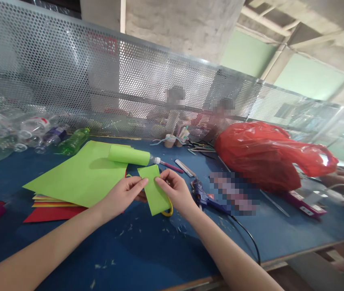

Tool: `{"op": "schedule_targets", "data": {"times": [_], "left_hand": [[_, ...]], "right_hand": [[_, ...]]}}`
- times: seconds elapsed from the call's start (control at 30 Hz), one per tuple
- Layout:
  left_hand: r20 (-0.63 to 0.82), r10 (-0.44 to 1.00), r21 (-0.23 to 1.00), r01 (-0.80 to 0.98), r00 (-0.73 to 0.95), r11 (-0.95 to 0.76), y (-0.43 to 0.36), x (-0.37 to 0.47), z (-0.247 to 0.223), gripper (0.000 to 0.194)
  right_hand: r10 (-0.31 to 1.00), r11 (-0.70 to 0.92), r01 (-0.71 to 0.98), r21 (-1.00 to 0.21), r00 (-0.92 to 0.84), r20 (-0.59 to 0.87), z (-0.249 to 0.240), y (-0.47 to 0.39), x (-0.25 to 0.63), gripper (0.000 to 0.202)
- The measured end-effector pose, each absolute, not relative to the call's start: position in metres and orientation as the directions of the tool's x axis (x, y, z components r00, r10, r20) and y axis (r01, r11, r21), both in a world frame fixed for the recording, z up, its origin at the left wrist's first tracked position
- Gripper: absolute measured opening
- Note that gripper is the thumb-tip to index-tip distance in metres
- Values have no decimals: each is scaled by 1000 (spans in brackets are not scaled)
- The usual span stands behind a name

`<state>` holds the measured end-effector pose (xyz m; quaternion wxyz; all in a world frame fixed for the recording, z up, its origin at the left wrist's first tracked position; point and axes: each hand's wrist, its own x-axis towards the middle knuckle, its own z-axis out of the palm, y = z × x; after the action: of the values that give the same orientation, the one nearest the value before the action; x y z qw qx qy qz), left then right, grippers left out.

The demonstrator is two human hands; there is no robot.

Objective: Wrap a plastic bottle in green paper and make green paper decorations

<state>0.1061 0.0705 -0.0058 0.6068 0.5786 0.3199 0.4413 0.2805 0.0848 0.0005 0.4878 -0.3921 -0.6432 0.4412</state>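
Between my two hands is a small rectangle of bright green paper, held up above the blue table. My left hand pinches its left edge with thumb and fingers. On the right edge, my right hand grips it the same way. Part of a yellow scissors handle shows behind the paper; the rest is hidden. Just beyond lies a bottle wrapped in green paper, its clear neck pointing right. It rests on large green sheets, stacked over yellow, orange and red ones.
Clear and green plastic bottles lie at the back left. To the right are a blue glue gun with a black cord, and a big red plastic bag. Small cups of pens stand by the perforated metal screen; people are behind it.
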Motion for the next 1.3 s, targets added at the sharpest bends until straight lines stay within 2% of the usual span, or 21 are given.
{"op": "schedule_targets", "data": {"times": [0.33, 0.5, 0.63, 0.87, 1.07, 1.17, 1.3], "left_hand": [[116, 903, 983, -178, 413, -45, 68, 107, -5, 39], [36, 888, 980, -190, 459, 58, 67, 109, -5, 42], [-72, 842, 985, -95, 534, 144, 62, 114, -7, 50], [-169, 860, 966, -93, 481, 241, 53, 124, -10, 33], [-177, 885, 961, -121, 430, 250, 58, 126, -18, 30], [-144, 911, 967, -142, 386, 213, 60, 125, -19, 32], [-69, 956, 972, -197, 287, 130, 63, 123, -16, 34]], "right_hand": [[939, 294, 84, -952, -214, 271, -1, 83, 280, 31], [942, 302, 96, -949, -186, 281, 0, 84, 280, 30], [936, 344, 114, -932, -114, 331, 0, 86, 280, 29], [917, 399, 111, -910, -37, 397, 1, 88, 282, 24], [894, 445, 116, -888, -14, 447, -2, 91, 282, 24], [916, 400, 57, -915, -18, 400, 1, 90, 282, 25], [939, 246, -42, -968, -238, 249, 5, 89, 284, 37]]}}
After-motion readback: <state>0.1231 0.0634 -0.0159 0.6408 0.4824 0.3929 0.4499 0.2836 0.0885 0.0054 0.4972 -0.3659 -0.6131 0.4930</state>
